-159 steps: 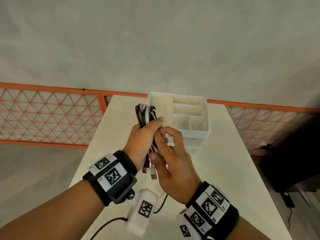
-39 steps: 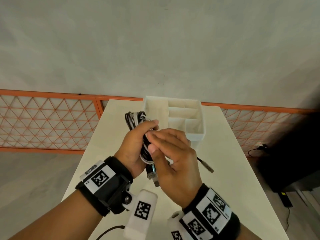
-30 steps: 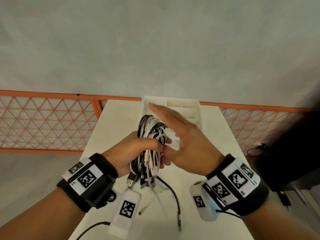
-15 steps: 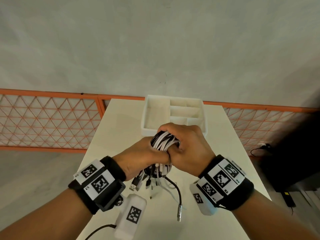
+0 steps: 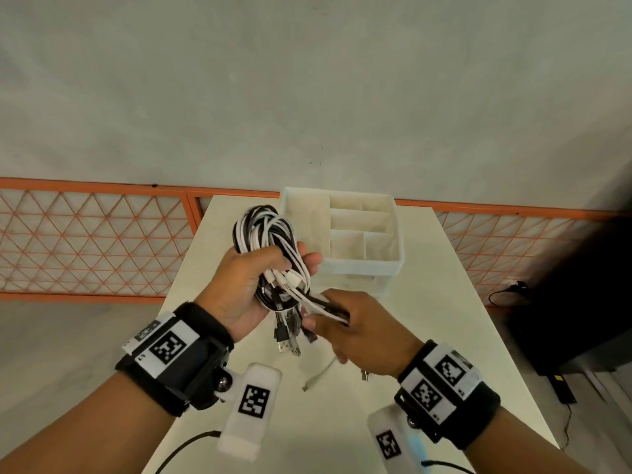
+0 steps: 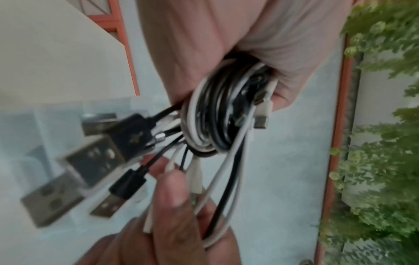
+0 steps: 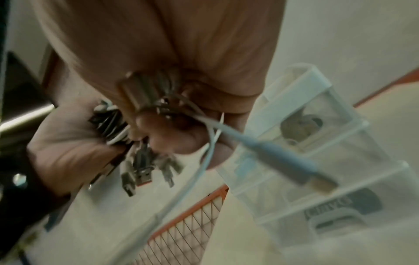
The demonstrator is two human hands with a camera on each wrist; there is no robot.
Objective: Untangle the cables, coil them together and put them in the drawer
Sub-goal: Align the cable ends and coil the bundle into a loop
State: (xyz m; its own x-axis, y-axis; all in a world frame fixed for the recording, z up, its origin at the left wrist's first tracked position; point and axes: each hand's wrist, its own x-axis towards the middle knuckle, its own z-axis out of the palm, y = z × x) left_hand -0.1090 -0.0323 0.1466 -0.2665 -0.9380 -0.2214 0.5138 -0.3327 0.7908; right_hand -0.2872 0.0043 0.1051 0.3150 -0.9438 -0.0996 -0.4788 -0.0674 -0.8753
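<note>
A coil of black and white cables (image 5: 263, 230) stands upright in my left hand (image 5: 290, 260), which grips it round the middle above the white table (image 5: 444, 302). Several USB plugs (image 5: 285, 340) hang below that fist. My right hand (image 5: 319, 311), just below and to the right, pinches a few loose black and white strands (image 5: 325, 306) leading off the coil. In the left wrist view the coil (image 6: 215, 116) and blurred plugs (image 6: 102, 156) fill the centre. The right wrist view shows a white cable end (image 7: 283, 157) trailing from my fingers. The white drawer unit (image 5: 362, 268) stands behind the hands.
The drawer unit's top tray (image 5: 400, 234) has several open compartments. A loose white plug (image 5: 311, 384) lies on the table near my right wrist. An orange lattice fence (image 5: 85, 241) runs behind the table. A dark box (image 5: 581, 302) sits on the floor at right.
My right hand has left the top of the coil, dropped below it, and now pinches loose strands. The left hand has raised the coil, so its loops show again.
</note>
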